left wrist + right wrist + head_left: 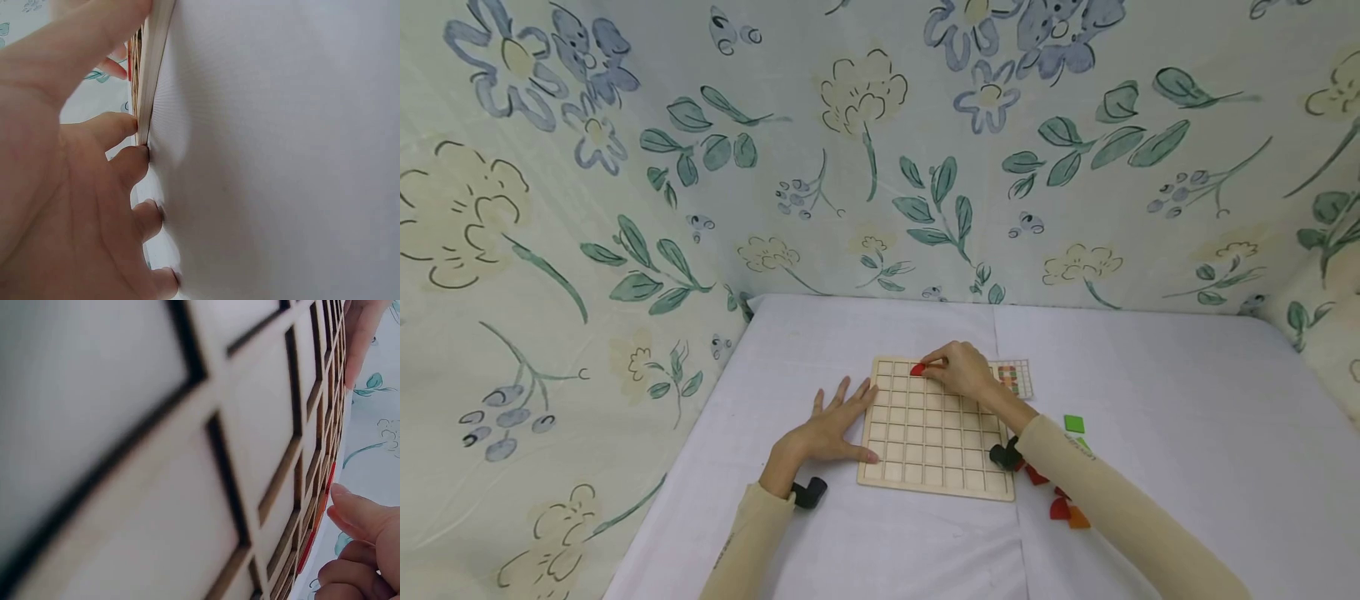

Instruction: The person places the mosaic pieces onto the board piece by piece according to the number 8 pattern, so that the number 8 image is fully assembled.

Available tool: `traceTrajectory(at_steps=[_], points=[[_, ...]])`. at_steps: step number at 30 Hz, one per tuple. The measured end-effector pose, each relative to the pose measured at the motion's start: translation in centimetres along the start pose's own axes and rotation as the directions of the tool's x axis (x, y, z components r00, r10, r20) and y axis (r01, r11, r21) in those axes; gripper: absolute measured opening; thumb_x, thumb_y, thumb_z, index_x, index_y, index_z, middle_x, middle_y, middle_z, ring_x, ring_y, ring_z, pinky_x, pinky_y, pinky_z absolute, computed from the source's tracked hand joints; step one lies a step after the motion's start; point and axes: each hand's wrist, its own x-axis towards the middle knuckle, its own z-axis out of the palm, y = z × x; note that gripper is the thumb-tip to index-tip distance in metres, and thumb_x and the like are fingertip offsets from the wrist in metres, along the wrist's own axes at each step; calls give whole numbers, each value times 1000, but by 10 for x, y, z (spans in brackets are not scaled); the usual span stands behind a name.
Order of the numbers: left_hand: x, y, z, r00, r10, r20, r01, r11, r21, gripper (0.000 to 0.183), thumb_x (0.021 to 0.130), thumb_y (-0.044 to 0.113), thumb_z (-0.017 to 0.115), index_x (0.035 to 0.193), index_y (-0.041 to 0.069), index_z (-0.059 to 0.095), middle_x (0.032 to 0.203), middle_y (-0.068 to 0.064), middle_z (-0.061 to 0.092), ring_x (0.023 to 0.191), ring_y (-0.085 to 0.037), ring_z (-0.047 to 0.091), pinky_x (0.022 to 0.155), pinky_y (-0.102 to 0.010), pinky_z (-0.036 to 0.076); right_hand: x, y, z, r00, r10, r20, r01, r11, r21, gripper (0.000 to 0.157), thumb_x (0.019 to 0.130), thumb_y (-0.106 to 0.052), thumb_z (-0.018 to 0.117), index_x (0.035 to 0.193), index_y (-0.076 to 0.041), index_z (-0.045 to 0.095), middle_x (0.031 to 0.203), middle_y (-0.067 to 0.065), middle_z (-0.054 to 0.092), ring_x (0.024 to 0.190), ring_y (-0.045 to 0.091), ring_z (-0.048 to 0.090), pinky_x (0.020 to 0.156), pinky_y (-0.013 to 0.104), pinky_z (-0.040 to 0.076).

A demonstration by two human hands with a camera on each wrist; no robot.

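Note:
A light wooden board (pixel 932 454) with a raised grid of square cells lies on the white cloth. My right hand (pixel 958 369) reaches over its far row and pinches a red piece (pixel 917 369) with thumb and forefinger at a cell. In the right wrist view, red (pixel 306 551) and orange (pixel 320 509) pieces show low in the cells near those fingertips. My left hand (pixel 831 429) is spread at the board's left side, thumb on the frame (pixel 159 37) and forefinger touching its edge. Its other fingertips rest on or near the cloth.
A small card (pixel 1015 379) with a printed coloured grid lies at the board's far right corner, partly behind my right arm. Right of the board are loose green (pixel 1073 423), red (pixel 1060 508) and orange (pixel 1078 517) pieces, some hidden by the sleeve. Flowered fabric hangs behind.

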Motion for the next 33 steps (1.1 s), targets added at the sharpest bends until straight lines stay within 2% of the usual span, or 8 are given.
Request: traceTrajectory(at_steps=[6,10,14,20,26,30,33], points=[[1,0,0,1000,0,-2,0,1000,2,116,82,58,81,168,23,11,177,-1,-1,162,-35,-15,125,-69,-15,-7,0,-13,1000,17,18,-19,994,109,30,93,-19,78,119,-5,78,54,-1,45,49,10,33,47,21,28],[1,0,0,1000,7,-2,-7,1000,1,115,83,57,81,168,23,11,177,-1,-1,162,-35,-15,125,-69,-15,-21,4,-33,997,72,17,-74,987,143,31,95,-25,77,121,-7,77,61,-2,46,55,13,38,49,22,32],[1,1,-1,1000,10,-2,-10,1000,-1,115,83,56,81,168,22,12,177,-1,-1,162,-36,-15,124,-69,-15,-46,13,-60,992,127,-12,-123,980,158,37,96,-32,75,123,-7,76,69,1,49,58,14,41,47,23,34],[1,2,-1,1000,11,-2,-11,1000,-11,115,83,55,82,168,21,13,177,-2,0,162,-36,-15,124,-69,-15,-91,37,-95,971,217,-95,-209,973,94,38,98,-32,73,126,-7,74,73,3,45,68,18,42,50,24,31],[1,1,0,1000,13,-3,-13,1000,-7,115,83,56,81,168,21,13,177,-2,0,162,-35,-15,124,-70,-15,-140,62,-116,945,270,-186,-272,962,14,35,97,-24,74,125,-5,74,70,4,44,65,16,41,49,26,31],[-1,1,0,1000,12,-3,-12,1000,-15,115,83,55,82,168,20,13,177,-3,0,162,-36,-15,124,-70,-15,-163,78,-115,937,303,-175,-308,951,-5,37,96,-25,74,127,-4,73,71,4,45,68,16,42,49,26,32],[-2,2,0,1000,7,-5,-7,1000,-15,115,83,55,82,168,21,13,177,-2,0,162,-36,-15,124,-70,-15,-174,90,-112,929,350,-119,-353,935,-7,39,96,-27,74,129,-5,72,73,3,46,72,15,43,51,26,35]])
